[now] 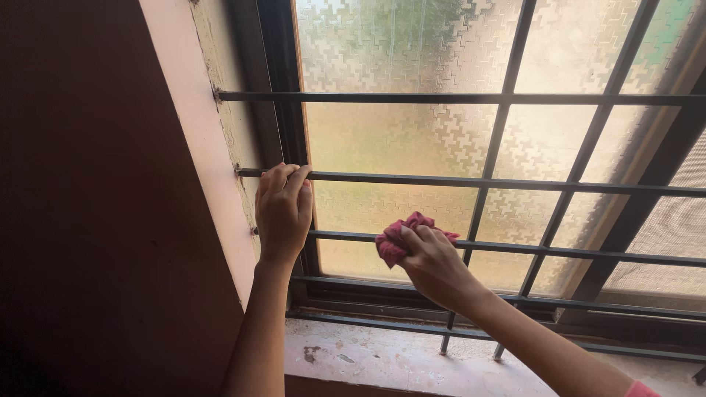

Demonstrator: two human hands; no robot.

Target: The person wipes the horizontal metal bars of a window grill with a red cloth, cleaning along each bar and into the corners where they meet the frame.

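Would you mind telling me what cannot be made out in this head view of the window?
- Outdoors: blurred by the patterned frosted glass.
- Pink cloth: mostly hidden inside the right hand.
- Left hand fingertips: curled behind the grille bar.
- Sill: cut off by the bottom edge.

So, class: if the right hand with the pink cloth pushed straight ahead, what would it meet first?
Probably the dark horizontal metal bar that the right hand presses the crumpled pink cloth against; the patterned frosted glass lies behind.
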